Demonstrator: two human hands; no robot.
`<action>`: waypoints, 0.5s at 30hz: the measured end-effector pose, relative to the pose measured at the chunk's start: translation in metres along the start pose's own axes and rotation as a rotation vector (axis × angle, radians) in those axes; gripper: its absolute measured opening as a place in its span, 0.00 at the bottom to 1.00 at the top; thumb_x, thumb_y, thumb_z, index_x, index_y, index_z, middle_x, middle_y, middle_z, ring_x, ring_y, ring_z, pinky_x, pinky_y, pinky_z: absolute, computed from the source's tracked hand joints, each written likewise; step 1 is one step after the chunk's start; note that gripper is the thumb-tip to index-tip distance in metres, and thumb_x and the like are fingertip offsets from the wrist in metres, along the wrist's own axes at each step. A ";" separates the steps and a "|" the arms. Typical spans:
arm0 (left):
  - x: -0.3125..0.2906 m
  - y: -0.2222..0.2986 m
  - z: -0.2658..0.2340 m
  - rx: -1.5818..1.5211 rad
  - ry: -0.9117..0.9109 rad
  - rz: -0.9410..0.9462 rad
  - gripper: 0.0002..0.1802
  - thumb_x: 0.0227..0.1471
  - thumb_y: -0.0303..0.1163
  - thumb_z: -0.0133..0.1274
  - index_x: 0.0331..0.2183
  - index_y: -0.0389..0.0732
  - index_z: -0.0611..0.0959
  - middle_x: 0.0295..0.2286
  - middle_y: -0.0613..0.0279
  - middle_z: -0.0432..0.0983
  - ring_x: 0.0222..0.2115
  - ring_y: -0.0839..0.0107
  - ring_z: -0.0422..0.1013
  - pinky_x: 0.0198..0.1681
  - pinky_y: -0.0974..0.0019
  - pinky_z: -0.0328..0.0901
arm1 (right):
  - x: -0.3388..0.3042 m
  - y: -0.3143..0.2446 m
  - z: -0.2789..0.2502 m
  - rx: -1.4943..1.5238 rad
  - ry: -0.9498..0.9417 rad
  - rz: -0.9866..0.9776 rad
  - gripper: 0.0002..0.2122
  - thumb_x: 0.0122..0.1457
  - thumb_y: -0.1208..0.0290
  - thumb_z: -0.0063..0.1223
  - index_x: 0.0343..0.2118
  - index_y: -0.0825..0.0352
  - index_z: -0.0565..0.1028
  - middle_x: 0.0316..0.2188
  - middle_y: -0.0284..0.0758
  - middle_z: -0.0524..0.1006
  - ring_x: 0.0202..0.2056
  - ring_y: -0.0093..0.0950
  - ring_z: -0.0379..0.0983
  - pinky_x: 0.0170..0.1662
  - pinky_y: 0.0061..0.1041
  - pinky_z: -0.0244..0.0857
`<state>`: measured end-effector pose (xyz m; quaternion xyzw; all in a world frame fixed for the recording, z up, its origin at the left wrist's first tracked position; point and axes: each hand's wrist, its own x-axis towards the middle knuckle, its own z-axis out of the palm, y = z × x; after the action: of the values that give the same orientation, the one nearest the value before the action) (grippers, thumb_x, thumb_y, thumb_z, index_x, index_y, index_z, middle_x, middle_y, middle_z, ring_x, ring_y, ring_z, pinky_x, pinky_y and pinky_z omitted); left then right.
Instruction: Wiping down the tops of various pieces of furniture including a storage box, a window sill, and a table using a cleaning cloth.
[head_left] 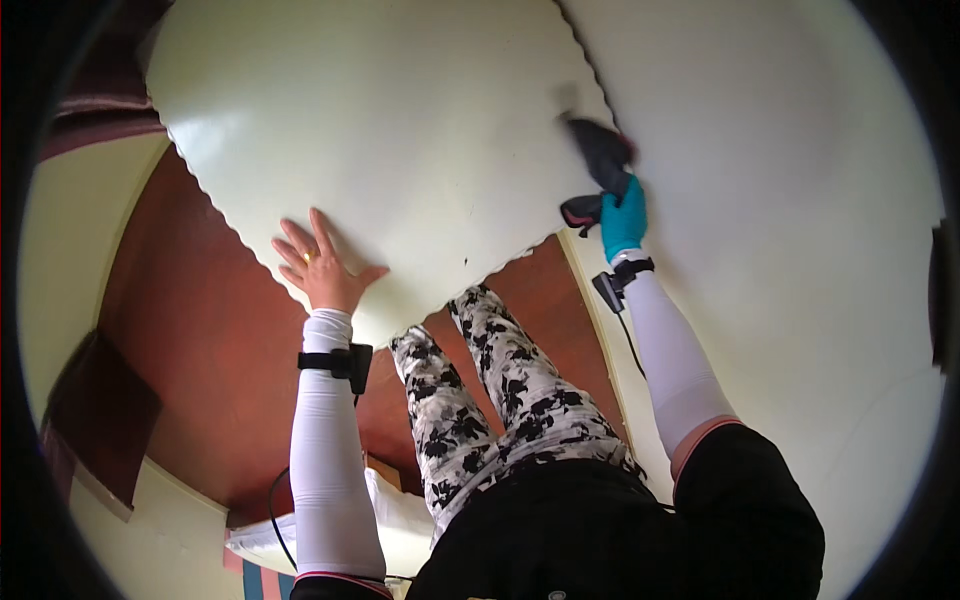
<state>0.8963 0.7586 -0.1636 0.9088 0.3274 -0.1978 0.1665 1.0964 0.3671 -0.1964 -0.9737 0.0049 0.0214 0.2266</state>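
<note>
A broad white surface with a wavy, scalloped edge [400, 130], like a tabletop, spreads in front of me. Flat on its near left part lies my left hand [328, 265], bare, with a ring, its fingers spread and nothing in them. At the right edge my right hand [624, 218], in a teal glove, is closed round the grip of a black and red pistol-shaped cordless drill [600, 150]. The drill's front points up and to the left over the surface. Motion blurs its tip, so I cannot tell whether it touches anything.
A pale wall [780, 200] runs close along the right side. Below lies a red-brown floor [200, 290]. Dark maroon cloth [105, 120] hangs at the far left, and a dark brown panel [100, 420] stands lower left. Cables hang from both wrist straps.
</note>
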 end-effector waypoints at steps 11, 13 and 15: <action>-0.007 -0.021 0.003 0.192 -0.236 -0.066 0.83 0.14 0.78 0.59 0.65 0.47 0.39 0.63 0.41 0.18 0.62 0.37 0.15 0.58 0.27 0.24 | -0.014 -0.254 0.142 -0.447 0.017 -0.734 0.05 0.53 0.72 0.47 0.24 0.58 0.75 0.22 0.36 0.74 0.23 0.34 0.72 0.27 0.30 0.64; -0.005 -0.014 -0.002 0.167 -0.246 -0.064 0.82 0.15 0.79 0.57 0.65 0.47 0.40 0.63 0.41 0.18 0.62 0.37 0.14 0.57 0.26 0.23 | -0.020 -0.317 0.166 0.098 -0.453 -0.811 0.05 0.54 0.70 0.46 0.27 0.58 0.76 0.27 0.37 0.78 0.28 0.37 0.76 0.33 0.39 0.68; -0.004 -0.015 -0.015 0.195 -0.317 -0.113 0.83 0.14 0.78 0.59 0.65 0.48 0.39 0.63 0.43 0.18 0.63 0.39 0.15 0.59 0.29 0.24 | -0.035 -0.354 0.188 0.035 -0.446 -1.198 0.07 0.56 0.67 0.46 0.27 0.57 0.77 0.27 0.36 0.78 0.32 0.38 0.76 0.35 0.41 0.68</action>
<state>0.8874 0.7739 -0.1514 0.8583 0.3269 -0.3782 0.1160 1.0606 0.7679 -0.2071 -0.7759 -0.5873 0.0931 0.2107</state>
